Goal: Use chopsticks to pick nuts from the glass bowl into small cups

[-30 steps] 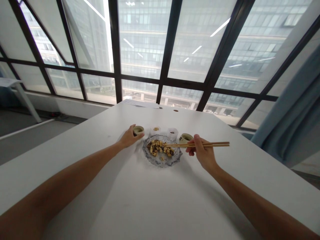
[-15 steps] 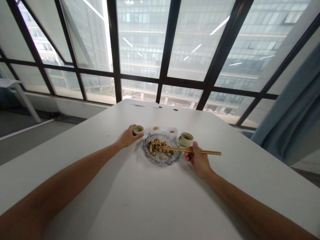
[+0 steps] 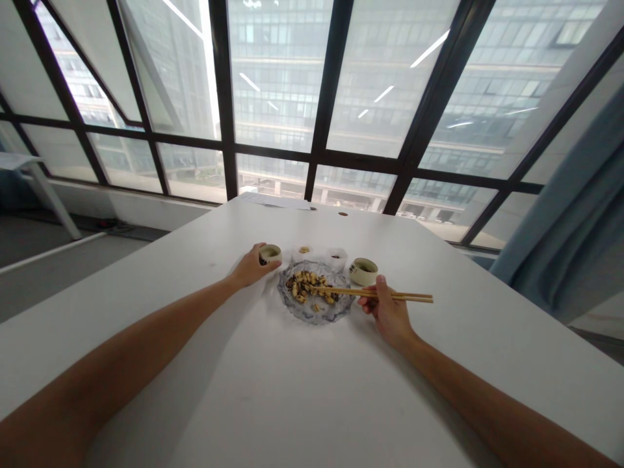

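My left hand (image 3: 251, 266) is wrapped round a small pale green cup (image 3: 271, 252) that stands at the upper left of a glass plate (image 3: 316, 316). On this scalloped plate lies a heap of small yellowish and dark pieces (image 3: 303, 284), too small to name. My right hand (image 3: 387, 313) grips a pair of wooden chopsticks (image 3: 412, 298), whose tips point left and reach in among the pieces. Whether the tips pinch a piece I cannot tell. Just beyond my right fingers stands a second pale green cup (image 3: 363, 271) with dark marks on its side.
Behind the plate stand two small clear-white containers, the left container (image 3: 303, 252) with yellowish bits and the right container (image 3: 336, 257) with something dark. Paper (image 3: 273, 201) lies at the far edge of the white table (image 3: 292, 403). A blue curtain (image 3: 560, 227) hangs at right.
The chopstick tips have shifted very slightly among the pieces on the plate. Both hands keep their holds, and the cups stand where they were.
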`<state>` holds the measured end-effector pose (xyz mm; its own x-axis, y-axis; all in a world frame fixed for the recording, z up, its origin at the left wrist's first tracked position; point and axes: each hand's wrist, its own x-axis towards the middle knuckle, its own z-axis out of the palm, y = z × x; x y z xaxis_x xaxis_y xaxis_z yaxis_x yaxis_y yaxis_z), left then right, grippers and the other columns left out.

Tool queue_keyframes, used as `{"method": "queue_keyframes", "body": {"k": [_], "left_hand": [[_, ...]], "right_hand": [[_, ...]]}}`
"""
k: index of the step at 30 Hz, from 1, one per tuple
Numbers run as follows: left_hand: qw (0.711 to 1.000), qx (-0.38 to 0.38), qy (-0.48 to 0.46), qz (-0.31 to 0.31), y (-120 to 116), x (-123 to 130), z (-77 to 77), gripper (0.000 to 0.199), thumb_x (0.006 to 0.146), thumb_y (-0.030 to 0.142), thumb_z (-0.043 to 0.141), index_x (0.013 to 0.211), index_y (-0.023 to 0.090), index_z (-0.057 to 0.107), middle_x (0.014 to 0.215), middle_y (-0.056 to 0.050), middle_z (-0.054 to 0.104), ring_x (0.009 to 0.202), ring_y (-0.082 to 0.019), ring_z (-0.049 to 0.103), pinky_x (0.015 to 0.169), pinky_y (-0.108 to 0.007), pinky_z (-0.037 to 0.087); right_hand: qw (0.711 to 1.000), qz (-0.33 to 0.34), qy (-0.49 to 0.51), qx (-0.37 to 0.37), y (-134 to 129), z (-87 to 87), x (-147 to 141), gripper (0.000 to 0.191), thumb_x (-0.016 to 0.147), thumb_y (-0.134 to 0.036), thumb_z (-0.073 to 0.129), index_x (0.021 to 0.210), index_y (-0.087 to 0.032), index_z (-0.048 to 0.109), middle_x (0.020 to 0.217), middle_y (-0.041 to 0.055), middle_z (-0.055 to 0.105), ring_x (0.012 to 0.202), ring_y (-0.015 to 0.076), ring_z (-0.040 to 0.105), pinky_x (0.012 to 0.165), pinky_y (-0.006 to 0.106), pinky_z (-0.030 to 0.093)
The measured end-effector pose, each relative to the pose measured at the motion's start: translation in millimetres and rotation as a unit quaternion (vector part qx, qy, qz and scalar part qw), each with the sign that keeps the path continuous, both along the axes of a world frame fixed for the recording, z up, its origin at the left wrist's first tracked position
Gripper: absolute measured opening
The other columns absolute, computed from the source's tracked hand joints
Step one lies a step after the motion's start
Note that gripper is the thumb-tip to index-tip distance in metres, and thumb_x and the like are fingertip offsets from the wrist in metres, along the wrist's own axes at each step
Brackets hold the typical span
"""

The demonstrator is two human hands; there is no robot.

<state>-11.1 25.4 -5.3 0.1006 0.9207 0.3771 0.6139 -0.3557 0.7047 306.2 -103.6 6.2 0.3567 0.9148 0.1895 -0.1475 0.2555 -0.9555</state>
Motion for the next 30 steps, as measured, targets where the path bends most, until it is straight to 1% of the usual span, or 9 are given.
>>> {"method": "queue_keyframes", "body": {"k": [3, 6, 8, 15, 18, 25, 28, 30], "left_hand": [[0.999, 0.044, 0.007, -0.005, -3, 1, 1.7, 0.079, 0.068, 0.057, 0.076, 0.130, 0.017, 0.049, 0.120, -0.013, 0.066, 0.111, -0.030, 0.064, 0.097, -0.043, 0.050], [0.994, 0.107, 0.022, -0.020, -6, 1, 3.4, 0.075, 0.064, 0.047, 0.081, 0.125, 0.018, 0.051, 0.124, -0.013, 0.064, 0.115, -0.030, 0.061, 0.101, -0.044, 0.048], [0.991, 0.131, 0.029, -0.027, -7, 1, 4.2, 0.072, 0.063, 0.040, 0.082, 0.124, 0.019, 0.051, 0.127, -0.013, 0.062, 0.119, -0.031, 0.059, 0.104, -0.046, 0.046], [0.979, 0.190, 0.028, -0.064, -10, 2, 4.2, 0.069, 0.067, 0.029, 0.079, 0.129, 0.020, 0.048, 0.136, -0.013, 0.056, 0.128, -0.029, 0.053, 0.112, -0.045, 0.041], [0.977, 0.200, 0.029, -0.074, -10, 2, 2.8, 0.069, 0.068, 0.027, 0.078, 0.129, 0.020, 0.046, 0.139, -0.012, 0.054, 0.130, -0.029, 0.051, 0.113, -0.045, 0.040], [0.977, 0.194, 0.035, -0.082, -10, 2, 3.4, 0.068, 0.069, 0.028, 0.077, 0.129, 0.019, 0.047, 0.140, -0.013, 0.054, 0.132, -0.028, 0.050, 0.114, -0.045, 0.039], [0.982, 0.174, 0.032, -0.068, -11, 2, 4.9, 0.069, 0.067, 0.032, 0.078, 0.128, 0.020, 0.049, 0.138, -0.013, 0.056, 0.130, -0.029, 0.052, 0.113, -0.046, 0.040], [0.986, 0.159, 0.021, -0.055, -11, 2, 5.0, 0.070, 0.066, 0.038, 0.080, 0.126, 0.019, 0.050, 0.133, -0.013, 0.059, 0.125, -0.030, 0.056, 0.109, -0.046, 0.043]], "right_hand": [[1.000, 0.000, -0.016, 0.024, -1, 0.0, 0, 0.062, 0.063, -0.077, 0.073, 0.065, -0.015, 0.067, 0.049, 0.0053, 0.065, 0.038, 0.0126, 0.054, 0.037, 0.024, 0.041], [0.999, -0.001, -0.022, 0.039, -2, 0.9, -1, 0.061, 0.066, -0.077, 0.072, 0.065, -0.016, 0.067, 0.050, 0.0054, 0.066, 0.038, 0.0125, 0.054, 0.038, 0.024, 0.042], [0.999, -0.001, -0.027, 0.041, -3, 1.4, 0, 0.061, 0.066, -0.077, 0.071, 0.065, -0.016, 0.067, 0.050, 0.0053, 0.066, 0.038, 0.0125, 0.054, 0.038, 0.024, 0.043], [0.999, 0.002, -0.022, 0.036, -2, 0.9, 0, 0.062, 0.066, -0.079, 0.069, 0.065, -0.017, 0.066, 0.049, 0.0047, 0.065, 0.039, 0.0124, 0.055, 0.038, 0.024, 0.042], [0.999, 0.005, -0.016, 0.035, -1, 0.8, 0, 0.063, 0.065, -0.079, 0.070, 0.065, -0.017, 0.066, 0.049, 0.0048, 0.065, 0.040, 0.0124, 0.055, 0.038, 0.024, 0.041], [0.999, 0.009, -0.018, 0.028, -1, -0.1, 1, 0.061, 0.067, -0.078, 0.070, 0.066, -0.017, 0.065, 0.050, 0.0050, 0.065, 0.040, 0.0132, 0.055, 0.038, 0.025, 0.042], [1.000, 0.006, -0.012, 0.025, -1, -0.2, 1, 0.061, 0.066, -0.078, 0.070, 0.065, -0.017, 0.065, 0.049, 0.0045, 0.065, 0.039, 0.0131, 0.055, 0.038, 0.025, 0.041], [1.000, 0.006, -0.008, 0.021, -1, -0.4, 1, 0.061, 0.066, -0.078, 0.070, 0.065, -0.017, 0.064, 0.049, 0.0043, 0.065, 0.038, 0.0130, 0.054, 0.037, 0.025, 0.041]]}}
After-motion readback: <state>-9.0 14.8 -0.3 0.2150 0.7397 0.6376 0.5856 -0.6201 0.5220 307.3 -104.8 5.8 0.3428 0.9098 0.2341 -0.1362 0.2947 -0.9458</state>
